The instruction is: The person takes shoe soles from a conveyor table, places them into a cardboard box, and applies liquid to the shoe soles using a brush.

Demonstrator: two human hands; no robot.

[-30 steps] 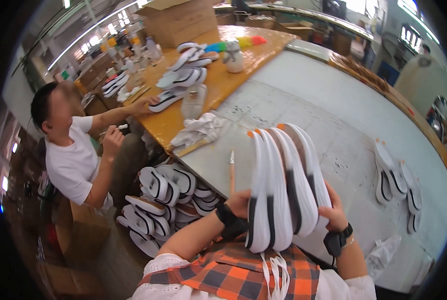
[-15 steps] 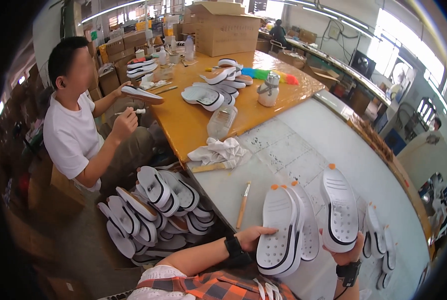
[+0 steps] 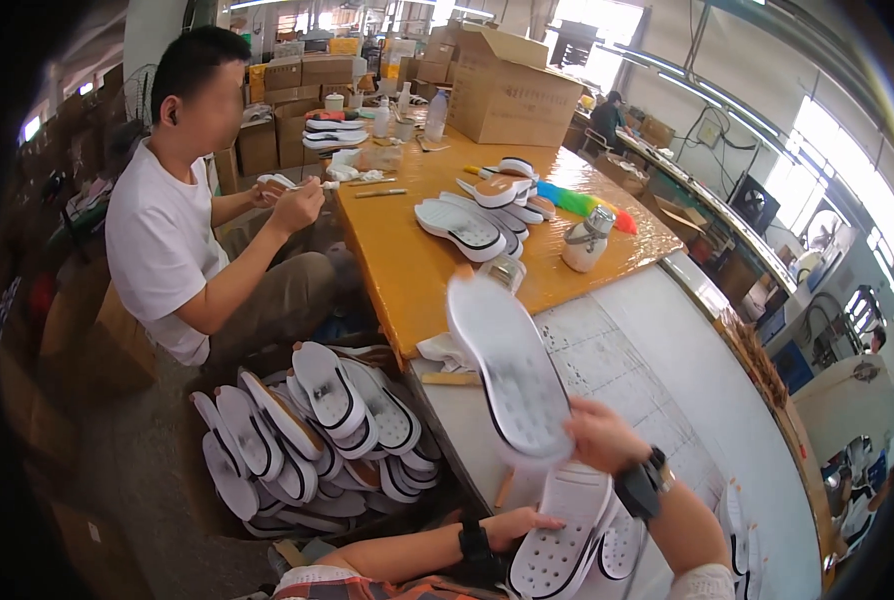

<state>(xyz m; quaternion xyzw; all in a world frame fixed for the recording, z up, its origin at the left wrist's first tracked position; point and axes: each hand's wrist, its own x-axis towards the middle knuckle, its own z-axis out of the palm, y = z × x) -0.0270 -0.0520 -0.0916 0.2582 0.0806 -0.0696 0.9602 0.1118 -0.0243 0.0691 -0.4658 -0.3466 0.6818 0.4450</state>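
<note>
My right hand (image 3: 607, 438) is closed on the edge of a white shoe sole (image 3: 512, 365) with a dark rim line. It holds this sole up, tilted and slightly blurred, over the pale worktable. Lower down, my left hand (image 3: 519, 526) grips another white shoe sole (image 3: 567, 525) with small round holes; its thumb lies on top and its other fingers are mostly hidden. A further perforated sole (image 3: 622, 545) sits against that one on its right. The raised sole partly covers a white cloth (image 3: 442, 350) and a clear bottle (image 3: 505, 270).
A box heaped with soles (image 3: 322, 430) stands on the floor at the left. A co-worker (image 3: 167, 220) sits beyond it, working on a sole. The orange tabletop (image 3: 407, 290) carries stacked soles (image 3: 467, 225), a whitish metal-topped bottle (image 3: 587, 240) and a carton (image 3: 517, 95). More soles (image 3: 737, 530) lie at the right.
My right hand has swung a sole up and leftward, from beside the others to above the cloth. My left hand keeps its hold. The co-worker's hands have come together at a sole.
</note>
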